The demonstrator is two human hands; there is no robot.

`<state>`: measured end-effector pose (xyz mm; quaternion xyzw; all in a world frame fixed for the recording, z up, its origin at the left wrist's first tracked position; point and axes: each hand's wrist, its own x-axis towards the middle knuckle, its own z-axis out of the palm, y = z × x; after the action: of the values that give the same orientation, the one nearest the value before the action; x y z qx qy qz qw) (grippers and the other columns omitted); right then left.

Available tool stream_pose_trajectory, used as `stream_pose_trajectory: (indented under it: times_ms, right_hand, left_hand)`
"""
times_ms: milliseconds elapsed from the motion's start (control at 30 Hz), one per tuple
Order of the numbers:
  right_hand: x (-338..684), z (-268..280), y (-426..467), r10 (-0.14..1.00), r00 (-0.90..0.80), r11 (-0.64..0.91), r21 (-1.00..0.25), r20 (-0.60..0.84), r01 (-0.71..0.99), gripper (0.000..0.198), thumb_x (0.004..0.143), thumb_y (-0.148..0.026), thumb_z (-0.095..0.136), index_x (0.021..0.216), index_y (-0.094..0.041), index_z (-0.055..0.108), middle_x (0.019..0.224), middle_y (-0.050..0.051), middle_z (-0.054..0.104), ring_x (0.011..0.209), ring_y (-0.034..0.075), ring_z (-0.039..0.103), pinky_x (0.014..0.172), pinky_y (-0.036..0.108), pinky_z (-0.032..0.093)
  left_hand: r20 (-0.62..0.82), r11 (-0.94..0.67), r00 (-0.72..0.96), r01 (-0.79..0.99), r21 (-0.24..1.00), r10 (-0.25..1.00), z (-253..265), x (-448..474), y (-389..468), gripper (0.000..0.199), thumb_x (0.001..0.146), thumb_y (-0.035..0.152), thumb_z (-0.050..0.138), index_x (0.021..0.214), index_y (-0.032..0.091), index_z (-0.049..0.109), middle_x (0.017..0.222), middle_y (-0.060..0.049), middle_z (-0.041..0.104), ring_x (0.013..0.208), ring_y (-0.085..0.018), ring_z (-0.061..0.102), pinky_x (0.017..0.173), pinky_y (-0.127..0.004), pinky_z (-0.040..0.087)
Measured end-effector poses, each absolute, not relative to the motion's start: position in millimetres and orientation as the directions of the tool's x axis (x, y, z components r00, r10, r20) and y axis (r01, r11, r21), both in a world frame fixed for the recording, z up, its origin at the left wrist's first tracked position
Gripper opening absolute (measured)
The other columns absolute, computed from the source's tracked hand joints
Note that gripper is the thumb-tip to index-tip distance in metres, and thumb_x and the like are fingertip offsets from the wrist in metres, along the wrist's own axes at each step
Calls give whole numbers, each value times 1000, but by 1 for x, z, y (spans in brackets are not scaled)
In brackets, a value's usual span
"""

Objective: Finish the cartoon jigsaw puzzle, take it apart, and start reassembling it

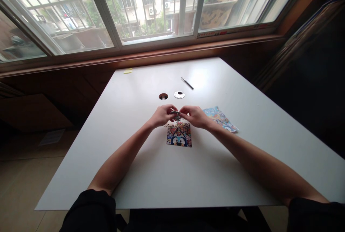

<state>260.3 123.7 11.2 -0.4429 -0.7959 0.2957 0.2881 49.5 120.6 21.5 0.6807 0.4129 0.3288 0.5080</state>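
Note:
Both my hands meet above the middle of the white table. My left hand is closed on a small cluster of joined puzzle pieces, its grey-looking back partly showing. From the other side, my right hand pinches the same cluster. Just below the hands lies a partly assembled jigsaw puzzle, with a blue dog-like face and a colourful crowd around it. Its far edge is uneven, and a few pieces near there are partly hidden by my hands.
A printed picture sheet lies beside my right forearm. Farther back are a pen, a round hole in the tabletop and its metallic cover. A yellow sticker marks the far left edge, below the window.

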Motion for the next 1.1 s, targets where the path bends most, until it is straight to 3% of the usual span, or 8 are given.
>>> stream_pose_trajectory:
  times_ms: [233, 333, 533, 667, 800, 1100]
  right_hand:
    - [263, 6, 130, 912, -399, 296, -826, 95, 479, 22, 87, -39, 61, 87, -18, 67, 73, 3, 70, 65, 15, 62, 58, 27, 47]
    - [263, 7, 130, 920, -387, 251, -850, 60, 464, 20, 86, -37, 62, 87, -18, 66, 72, 3, 70, 62, 14, 62, 57, 27, 49]
    - [266, 12, 131, 946, -323, 210, -823, 34, 529, 13, 88, -29, 58, 88, -17, 63, 77, 6, 74, 66, 15, 67, 59, 27, 53]
    - [276, 20, 133, 947, -315, 260, -725, 62, 638, 14, 84, -25, 62, 94, -18, 69, 80, 5, 74, 68, 17, 66, 65, 31, 52]
    - [285, 26, 135, 918, -387, 354, -620, 88, 700, 22, 82, -21, 63, 103, -19, 72, 90, 6, 74, 75, 19, 65, 76, 36, 52]
    - [269, 15, 122, 741, -664, 599, -544, 99, 588, 20, 80, -31, 71, 98, -21, 75, 101, 9, 64, 92, 22, 63, 87, 36, 50]
  left_hand:
    - [91, -206, 401, 253, 945, 911, 26, 51, 117, 12, 84, 14, 72, 93, 10, 66, 77, -7, 73, 66, -11, 69, 60, -21, 57]
    - [75, -193, 395, 268, 944, 916, 26, 51, 117, 20, 84, 12, 71, 102, 10, 64, 77, -6, 72, 65, -13, 70, 61, -23, 59]
    - [65, -191, 349, 339, 921, 935, 23, 48, 119, 27, 86, 14, 67, 112, 11, 61, 86, -9, 73, 67, -13, 71, 61, -25, 61]
    - [65, -228, 365, 423, 877, 929, 25, 40, 123, 23, 80, 11, 68, 103, 11, 68, 86, -8, 73, 69, -13, 70, 60, -22, 58]
    - [83, -299, 416, 489, 820, 906, 27, 30, 128, 14, 78, 11, 69, 90, 14, 74, 82, -6, 74, 76, -14, 70, 69, -23, 57]
    - [86, -455, 530, 622, 638, 844, 45, 16, 125, 18, 79, 15, 67, 95, 15, 76, 90, -7, 73, 81, -18, 67, 79, -30, 55]
